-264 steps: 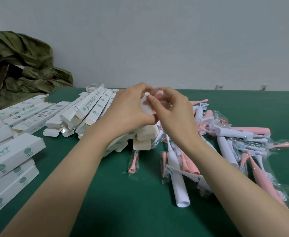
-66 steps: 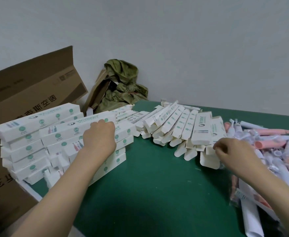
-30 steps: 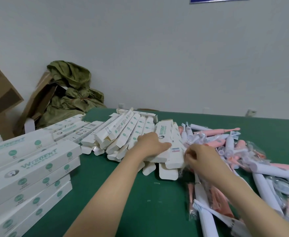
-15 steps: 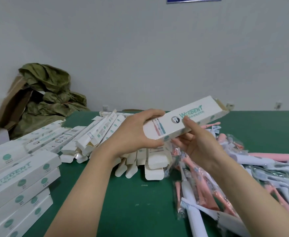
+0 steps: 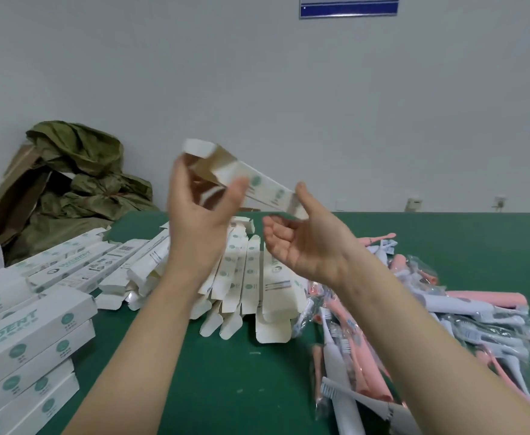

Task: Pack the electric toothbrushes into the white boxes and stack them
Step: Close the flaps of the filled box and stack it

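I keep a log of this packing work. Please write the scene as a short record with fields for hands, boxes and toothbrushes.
Left hand: grips the long white cardboard box near its open end, above the table
Right hand: fingers relaxed, thumb touching the box's other end
Box state: tilted, flap open at upper left; contents not visible
Empty boxes: unclosed white cartons lying in a row on the green table
Toothbrushes: pink and white, in clear bags, heaped at right
Closed boxes: stacked at left
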Tool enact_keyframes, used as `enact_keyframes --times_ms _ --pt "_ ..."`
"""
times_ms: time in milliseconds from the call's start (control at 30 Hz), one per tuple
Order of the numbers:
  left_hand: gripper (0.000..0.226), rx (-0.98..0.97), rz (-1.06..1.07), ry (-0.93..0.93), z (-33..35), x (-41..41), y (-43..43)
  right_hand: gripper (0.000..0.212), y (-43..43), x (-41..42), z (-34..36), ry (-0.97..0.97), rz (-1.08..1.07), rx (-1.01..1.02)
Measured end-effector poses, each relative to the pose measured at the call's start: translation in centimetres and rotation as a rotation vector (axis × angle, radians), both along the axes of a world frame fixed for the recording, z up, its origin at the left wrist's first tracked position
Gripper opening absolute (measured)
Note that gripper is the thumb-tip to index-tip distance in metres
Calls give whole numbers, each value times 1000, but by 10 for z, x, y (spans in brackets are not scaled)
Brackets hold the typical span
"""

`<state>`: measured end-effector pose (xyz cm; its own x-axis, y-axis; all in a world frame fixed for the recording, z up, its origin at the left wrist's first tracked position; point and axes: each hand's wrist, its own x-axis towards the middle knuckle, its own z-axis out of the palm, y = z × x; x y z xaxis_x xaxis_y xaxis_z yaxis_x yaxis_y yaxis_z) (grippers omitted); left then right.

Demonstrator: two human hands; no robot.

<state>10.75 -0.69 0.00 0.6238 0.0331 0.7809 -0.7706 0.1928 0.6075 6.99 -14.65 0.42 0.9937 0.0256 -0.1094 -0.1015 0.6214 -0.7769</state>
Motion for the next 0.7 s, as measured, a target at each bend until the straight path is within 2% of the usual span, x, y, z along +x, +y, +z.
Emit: enact_keyframes --times_ms 67,100,200,333,433,500,567,700 --pt "44 -49 223 -28 10 6 8 44 3 10 7 -31 -86 -315" --pt "49 0 335 -27 15 10 10 40 4 15 7 -65 -151 -442" --pt "56 268 528 -28 19 18 1 31 3 30 4 -223 -317 -587" --pt "64 579 469 -99 11 22 -21 39 4 36 -4 -388 -319 -609" --pt "65 702 407 -147 7 21 -30 42 5 26 -15 -425 -388 -631" --pt "65 734 362 -184 7 20 -33 35 3 16 -19 -498 -475 -642" --pt "59 723 319 -259 5 17 -35 38 1 7 -20 -555 -540 -708" --pt "42 542 299 -374 -3 11 -33 39 0 -5 -17 -639 -647 -734"
